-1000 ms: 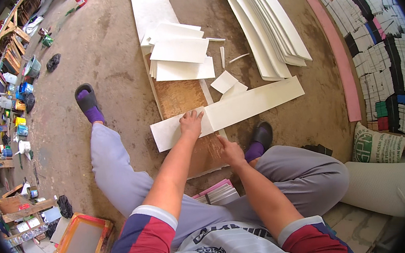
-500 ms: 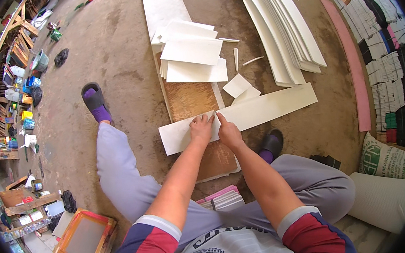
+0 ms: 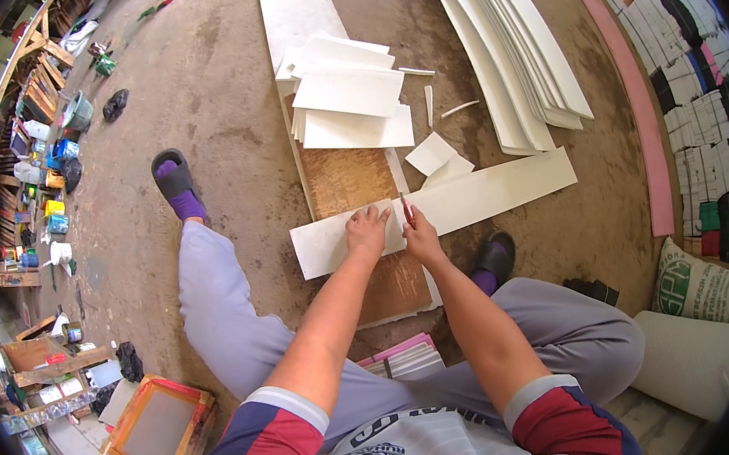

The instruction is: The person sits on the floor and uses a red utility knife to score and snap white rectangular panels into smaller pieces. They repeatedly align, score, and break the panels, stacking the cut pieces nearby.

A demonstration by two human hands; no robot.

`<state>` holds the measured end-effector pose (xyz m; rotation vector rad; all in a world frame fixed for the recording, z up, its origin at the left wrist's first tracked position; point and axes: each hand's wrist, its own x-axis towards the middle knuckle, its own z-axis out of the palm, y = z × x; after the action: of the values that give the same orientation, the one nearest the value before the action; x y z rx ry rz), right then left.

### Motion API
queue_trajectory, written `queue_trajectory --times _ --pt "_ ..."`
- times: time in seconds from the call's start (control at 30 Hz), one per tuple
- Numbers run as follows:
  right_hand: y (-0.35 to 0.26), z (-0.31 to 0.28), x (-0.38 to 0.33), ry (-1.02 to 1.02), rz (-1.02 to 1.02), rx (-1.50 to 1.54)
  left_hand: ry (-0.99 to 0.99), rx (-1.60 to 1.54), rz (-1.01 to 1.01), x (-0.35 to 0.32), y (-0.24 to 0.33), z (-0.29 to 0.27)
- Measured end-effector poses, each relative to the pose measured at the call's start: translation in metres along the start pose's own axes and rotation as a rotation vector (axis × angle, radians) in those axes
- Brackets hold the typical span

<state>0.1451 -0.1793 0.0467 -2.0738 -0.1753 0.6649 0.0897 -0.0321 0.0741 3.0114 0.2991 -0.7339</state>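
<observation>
Left hand [image 3: 367,230] flat, open on white strip [image 3: 484,194] running left-right; right hand [image 3: 421,235] just beside, gripping red-handled knife [image 3: 405,208].

Long white strip [image 3: 433,210] flat across brown board [image 3: 352,185].

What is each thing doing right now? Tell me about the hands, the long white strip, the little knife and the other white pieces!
left hand: pressed flat on the strip
right hand: closed on the knife
knife: blade tip down on the strip
long white strip: lying flat across the brown board
brown board: flat on the floor
cut white sheets: piled loosely
long white panels: stacked, fanned out
</observation>
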Motion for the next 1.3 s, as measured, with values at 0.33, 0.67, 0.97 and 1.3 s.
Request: queue_trajectory --times 0.33,0.67,0.97,1.3 --pt "0.005 -0.016 -0.021 -0.277 0.326 0.633 -0.043 0.007 -0.025 0.004 -0.004 0.010" --pt "0.030 -0.010 -0.015 -0.002 0.148 0.329 -0.091 0.006 -0.012 0.006 -0.002 0.006" --pt "-0.024 -0.008 -0.028 -0.055 -0.106 -0.328 -0.068 0.020 -0.019 0.002 -0.005 0.007" --pt "-0.043 0.001 -0.023 -0.076 0.014 -0.546 -0.049 0.010 0.003 0.002 -0.005 0.002"
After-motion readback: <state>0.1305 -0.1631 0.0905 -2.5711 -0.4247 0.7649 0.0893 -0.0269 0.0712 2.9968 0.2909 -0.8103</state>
